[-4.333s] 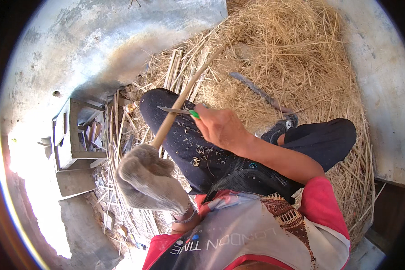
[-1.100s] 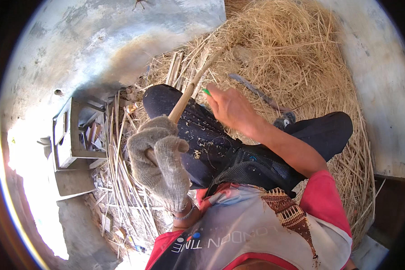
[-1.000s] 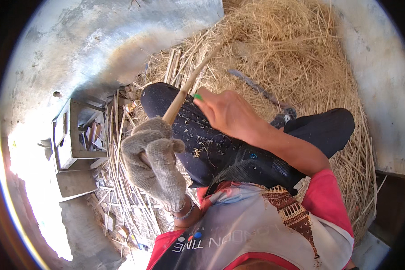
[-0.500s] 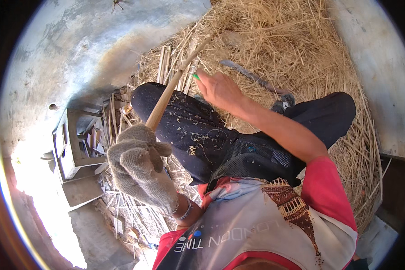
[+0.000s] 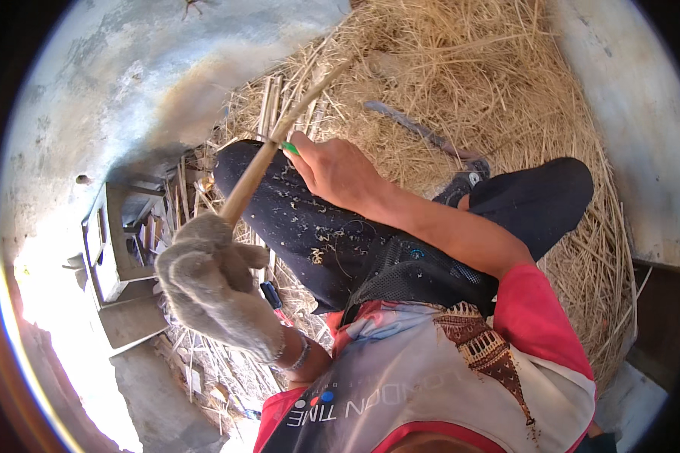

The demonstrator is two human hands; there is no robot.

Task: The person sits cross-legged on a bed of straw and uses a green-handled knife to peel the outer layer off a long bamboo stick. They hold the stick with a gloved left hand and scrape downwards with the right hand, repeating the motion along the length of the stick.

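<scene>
My left hand [image 5: 210, 287], in a grey-beige knitted glove, is closed around the thick lower end of a pale, tapered wooden stick [image 5: 254, 172]. The stick slants up and away to the right, its thin end over the straw. My bare right hand [image 5: 341, 172] grips a small tool with a green handle [image 5: 290, 148], set against the stick about midway along it. A thin edge of that tool shows left of the stick; its exact kind is too small to tell. Light shavings are scattered over my dark trousers [image 5: 302, 226].
Straw [image 5: 461, 60] covers the floor ahead. A long dark blade with a brown handle [image 5: 412, 127] lies on it. At left stands a wooden box frame [image 5: 117, 241] beside loose sticks. Pale walls [image 5: 113, 83] rise left and right. A blue-black object [image 5: 270, 293] lies near my left wrist.
My right hand has drawn the green-handled tool along the stick, toward me and to the left. My left hand and the stick have shifted slightly left and nearer.
</scene>
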